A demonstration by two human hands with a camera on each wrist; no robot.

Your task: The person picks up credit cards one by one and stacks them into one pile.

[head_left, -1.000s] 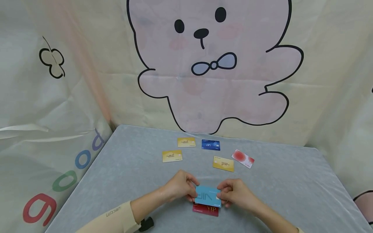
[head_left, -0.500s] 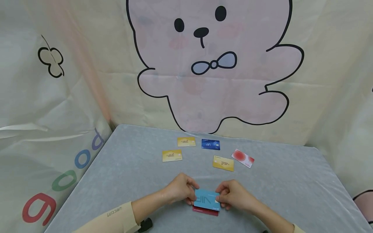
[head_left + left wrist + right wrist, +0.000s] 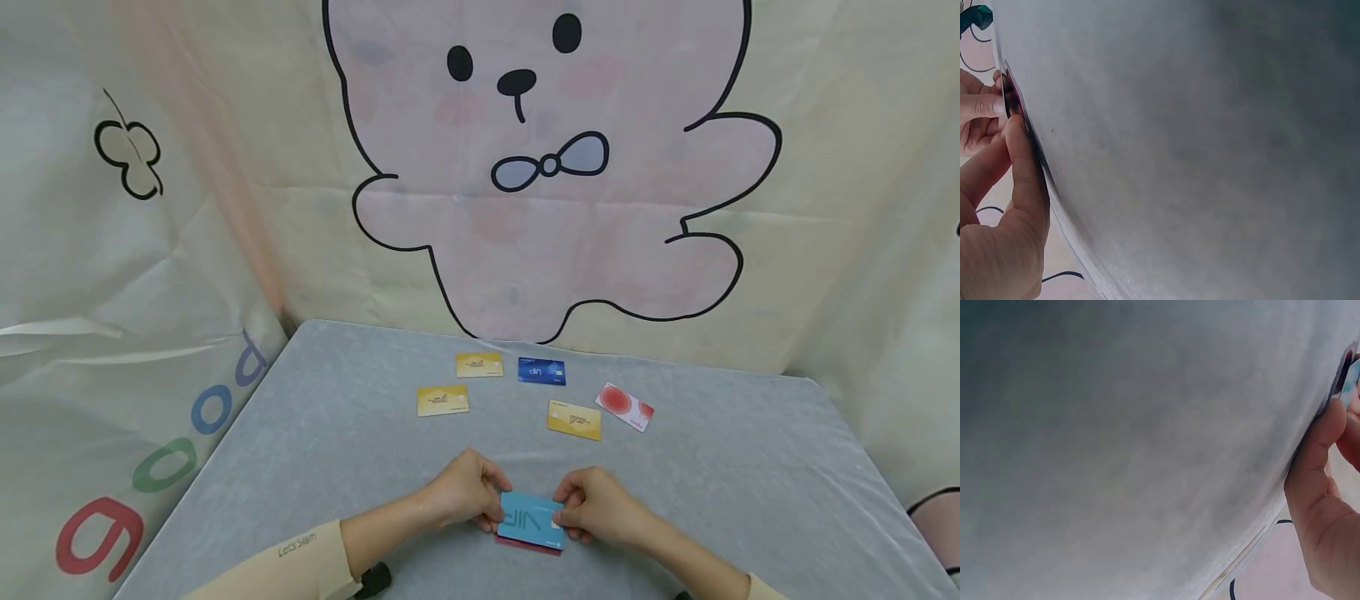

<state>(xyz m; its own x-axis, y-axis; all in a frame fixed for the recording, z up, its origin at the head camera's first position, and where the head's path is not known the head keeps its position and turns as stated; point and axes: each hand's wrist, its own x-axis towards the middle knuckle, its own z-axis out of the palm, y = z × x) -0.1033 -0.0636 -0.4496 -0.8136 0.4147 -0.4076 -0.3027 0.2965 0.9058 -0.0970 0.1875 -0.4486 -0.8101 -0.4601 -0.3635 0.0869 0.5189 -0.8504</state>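
In the head view, a light blue VIP card is pinched at its left edge by my left hand and at its right edge by my right hand. Beneath it, a dark red card shows only as a thin strip along the near side. The right wrist view has my right thumb and finger at the end of the light blue card, held close over the red one. From the left wrist, my left hand reaches low along the cloth to the cards' edge.
Farther back on the grey cloth-covered table lie two yellow cards at the left, a dark blue card, another yellow card and a white-and-red card. A printed backdrop hangs behind.
Both hands have drawn the light blue card nearer to me, over the red card. The red card's VIP lettering, visible a second ago, is now covered. The other cards stay put.
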